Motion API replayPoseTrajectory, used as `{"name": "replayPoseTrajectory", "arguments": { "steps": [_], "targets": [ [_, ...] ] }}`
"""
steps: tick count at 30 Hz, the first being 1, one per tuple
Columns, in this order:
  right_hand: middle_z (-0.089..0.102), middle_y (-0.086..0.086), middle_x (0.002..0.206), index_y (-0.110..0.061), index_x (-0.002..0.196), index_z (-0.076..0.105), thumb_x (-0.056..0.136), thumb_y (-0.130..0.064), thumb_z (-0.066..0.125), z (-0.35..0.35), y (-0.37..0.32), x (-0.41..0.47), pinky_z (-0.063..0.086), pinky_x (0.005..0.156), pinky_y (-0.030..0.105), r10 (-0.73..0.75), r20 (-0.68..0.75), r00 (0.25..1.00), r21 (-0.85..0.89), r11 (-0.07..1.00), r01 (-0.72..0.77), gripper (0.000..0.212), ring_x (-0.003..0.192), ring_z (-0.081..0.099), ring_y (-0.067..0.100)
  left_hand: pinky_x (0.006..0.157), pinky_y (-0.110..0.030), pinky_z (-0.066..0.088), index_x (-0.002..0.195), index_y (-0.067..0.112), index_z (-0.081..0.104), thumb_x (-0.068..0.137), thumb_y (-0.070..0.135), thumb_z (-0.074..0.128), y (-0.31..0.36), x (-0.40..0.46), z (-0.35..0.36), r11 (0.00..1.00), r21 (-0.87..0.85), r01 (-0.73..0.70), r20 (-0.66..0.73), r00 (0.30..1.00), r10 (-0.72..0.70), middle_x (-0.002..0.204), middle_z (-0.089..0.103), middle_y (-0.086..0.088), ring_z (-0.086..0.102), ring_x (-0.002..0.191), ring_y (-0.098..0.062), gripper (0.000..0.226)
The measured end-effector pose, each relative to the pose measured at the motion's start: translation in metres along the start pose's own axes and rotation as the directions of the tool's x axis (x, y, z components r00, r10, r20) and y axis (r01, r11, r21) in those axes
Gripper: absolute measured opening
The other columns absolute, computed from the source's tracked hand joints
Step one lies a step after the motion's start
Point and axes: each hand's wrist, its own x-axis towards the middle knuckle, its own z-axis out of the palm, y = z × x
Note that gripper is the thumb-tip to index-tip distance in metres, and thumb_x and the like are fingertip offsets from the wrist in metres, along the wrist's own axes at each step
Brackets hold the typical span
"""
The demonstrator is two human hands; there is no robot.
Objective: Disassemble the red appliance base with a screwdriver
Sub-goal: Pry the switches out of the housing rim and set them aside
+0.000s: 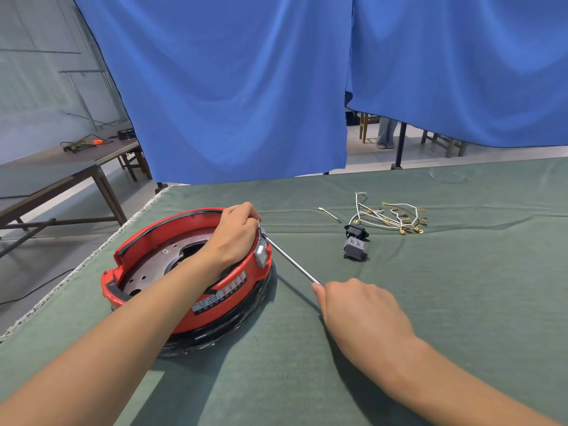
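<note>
The round red appliance base (196,305) lies on the green-covered table (430,302) at the left, its metal plate showing inside. My left hand (236,235) grips the base's right rim near a grey switch (260,252). My right hand (359,309) is curled round the handle of a screwdriver, whose handle is hidden in my fist. The thin metal shaft (292,259) runs up and left, and its tip meets the rim beside the switch, just under my left fingers.
A black power socket part (356,242) lies to the right of the base. Behind it lies a bundle of white wires with brass terminals (390,215), and one loose wire (330,214). Blue curtains hang behind the table. A dark side table stands far left.
</note>
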Motion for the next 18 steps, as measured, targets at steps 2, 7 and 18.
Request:
{"name": "replayPoseTrajectory", "arguments": {
  "steps": [2, 7, 18],
  "targets": [
    [0.063, 0.010, 0.096, -0.019, 0.088, 0.052, 0.104, -0.028, 0.025, 0.002, -0.008, 0.002, 0.031, 0.062, 0.033, 0.004, 0.015, 1.000, 0.033, 0.999, -0.004, 0.032, 0.091, 0.061, 0.035, 0.086, -0.027, 0.029, 0.091, 0.005, 0.055, 0.092, 0.003, 0.035, -0.001, 0.000, 0.000, 1.000, 0.013, -0.008, -0.003, 1.000, 0.009, 0.110, 0.055, -0.009, 0.041, 0.113, -0.021, 0.021],
    [0.064, 0.012, 0.097, -0.018, 0.079, 0.044, 0.104, -0.037, 0.021, -0.007, 0.001, 0.007, 0.031, 0.063, 0.032, 0.002, 0.000, 1.000, 0.010, 1.000, -0.002, 0.038, 0.091, 0.061, 0.035, 0.080, -0.028, 0.030, 0.091, 0.004, 0.056, 0.093, 0.005, 0.036, -0.001, 0.001, -0.003, 0.996, 0.082, -0.032, -0.020, 0.999, 0.034, 0.098, 0.054, -0.004, 0.043, 0.106, -0.022, 0.021],
    [0.039, 0.004, 0.068, -0.019, 0.064, 0.034, 0.100, -0.044, 0.028, -0.038, 0.038, 0.031, 0.031, 0.060, 0.032, -0.138, 0.095, 0.986, -0.182, 0.971, 0.153, 0.044, 0.069, 0.043, 0.028, 0.082, -0.027, 0.034, 0.085, 0.012, 0.063, 0.091, 0.004, 0.040, -0.003, 0.002, -0.011, 0.989, 0.132, -0.068, -0.039, 0.997, 0.074, 0.102, 0.060, -0.009, 0.050, 0.099, -0.021, 0.025]
  ]
}}
